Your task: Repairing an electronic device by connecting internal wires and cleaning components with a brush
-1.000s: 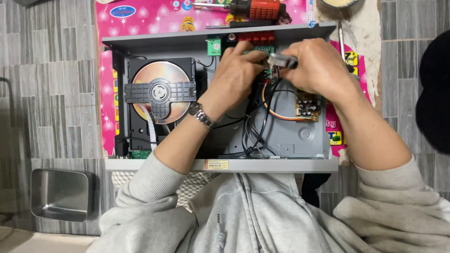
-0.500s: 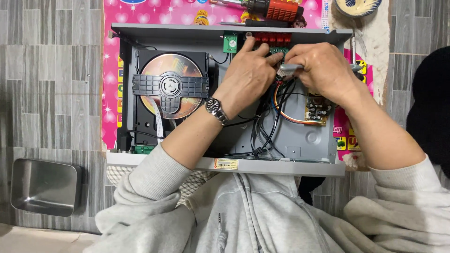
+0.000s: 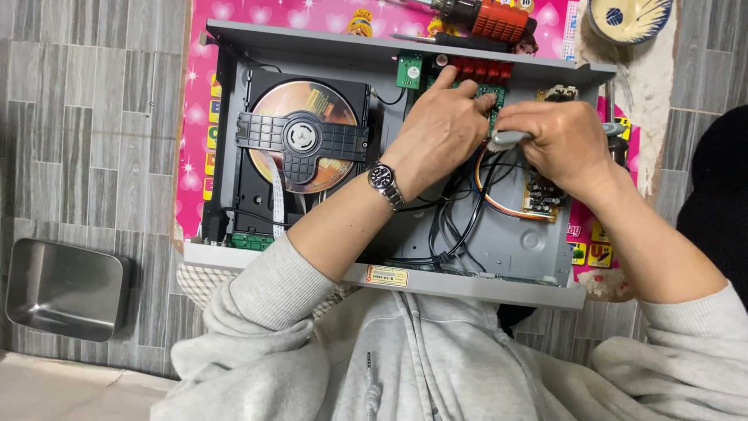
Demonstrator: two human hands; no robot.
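Note:
An opened grey disc player [image 3: 510, 251] lies on a pink mat. A shiny disc [image 3: 300, 109] sits in its black drive on the left side. My left hand [image 3: 438, 136], with a wristwatch on the wrist, rests on the green circuit board [image 3: 494, 97] near the red rear connectors [image 3: 483, 68]. My right hand [image 3: 553, 140] grips a grey tool handle [image 3: 508, 140] pointed at that board, its tip hidden behind my left hand. Black and orange wires [image 3: 466, 226] loop below both hands.
A red-and-black power screwdriver [image 3: 487, 15] lies behind the player. A steel tray [image 3: 64, 288] sits on the tiled floor at the left. A patterned bowl [image 3: 629, 15] stands at the top right. A small yellow circuit board [image 3: 544, 203] sits under my right wrist.
The view has shifted, so the player sits lower and further right in frame. Both hands stay at the green board, and the right hand keeps its hold on the tool.

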